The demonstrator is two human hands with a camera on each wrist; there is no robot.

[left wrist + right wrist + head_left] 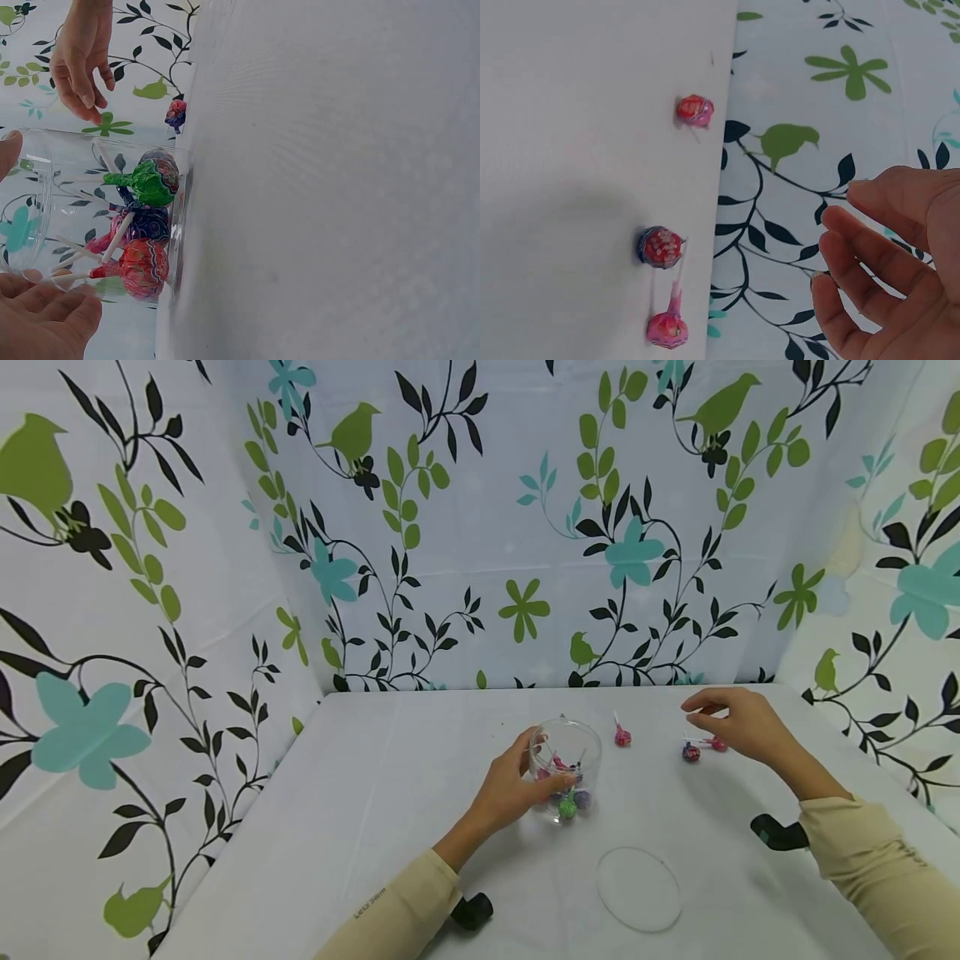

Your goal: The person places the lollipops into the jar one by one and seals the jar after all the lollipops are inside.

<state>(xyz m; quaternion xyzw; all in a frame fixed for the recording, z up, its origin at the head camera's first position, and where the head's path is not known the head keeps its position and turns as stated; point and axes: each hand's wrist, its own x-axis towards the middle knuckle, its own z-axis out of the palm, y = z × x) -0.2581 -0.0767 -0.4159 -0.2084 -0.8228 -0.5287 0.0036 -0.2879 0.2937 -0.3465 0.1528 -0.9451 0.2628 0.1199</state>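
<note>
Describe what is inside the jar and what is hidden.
Inside the jar, a green lollipop, a red one and a blue one show; a pink one is partly covered. They overlap, so the full count is hidden.

- Wears long beige sleeves: left sleeve plain-surfaced, right sleeve visibly creased.
- Carries a short line of dark lettering on left forearm; too small to read surely.
- Bears similar dark marking on right forearm; unreadable.
- Shows black, rounded fittings by both cuffs: left fitting, right fitting.
- Leaves hands bare.
</note>
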